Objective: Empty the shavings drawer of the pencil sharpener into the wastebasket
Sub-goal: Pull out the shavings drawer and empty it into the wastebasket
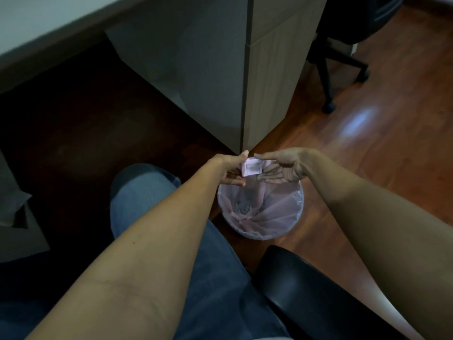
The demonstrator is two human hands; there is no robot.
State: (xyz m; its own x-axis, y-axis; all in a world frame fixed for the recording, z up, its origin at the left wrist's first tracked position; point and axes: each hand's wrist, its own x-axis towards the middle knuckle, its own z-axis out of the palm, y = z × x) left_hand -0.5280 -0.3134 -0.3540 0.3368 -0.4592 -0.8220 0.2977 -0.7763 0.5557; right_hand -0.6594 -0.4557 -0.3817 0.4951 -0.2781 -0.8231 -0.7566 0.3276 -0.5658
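Drawer (252,168), seemingly tipped, over wastebasket (296,204).

The picture is dim and a bit soft, very dark under the desk (61,99) on the left, with one bright white shine on the wood floor (358,121) at the right, and straight lines bend near the edges.

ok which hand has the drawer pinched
The left hand pinches the pink drawer over the wastebasket. The right hand is flat and open beside it, palm smudged dark.
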